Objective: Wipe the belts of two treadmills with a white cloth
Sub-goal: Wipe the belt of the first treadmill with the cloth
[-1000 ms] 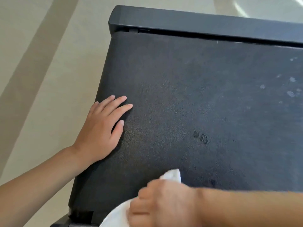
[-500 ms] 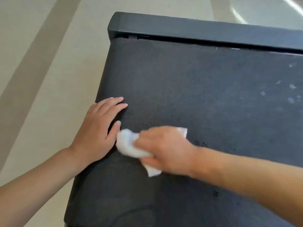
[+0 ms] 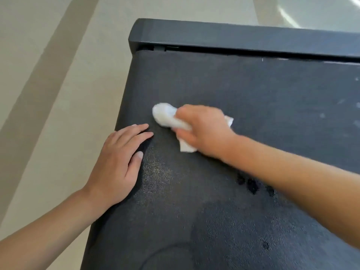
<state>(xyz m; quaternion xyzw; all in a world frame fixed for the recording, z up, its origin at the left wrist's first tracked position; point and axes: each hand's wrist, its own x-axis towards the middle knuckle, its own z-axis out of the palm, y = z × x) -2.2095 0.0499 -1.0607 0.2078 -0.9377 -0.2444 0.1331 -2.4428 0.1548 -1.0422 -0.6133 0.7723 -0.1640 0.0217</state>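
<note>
The right hand (image 3: pixel 204 131) has its fingers clamped on the cloth (image 3: pixel 165 116), pressed to the belt (image 3: pixel 233 90) near its left edge; the left hand (image 3: pixel 116 162) rests flat, fingers together. Mid-wipe; next should sweep rightward toward the pale spots (image 3: pixel 322 115).

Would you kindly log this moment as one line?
right hand: wiping, grips cloth | left hand: flat on belt edge | pale spots far right unwiped
</note>
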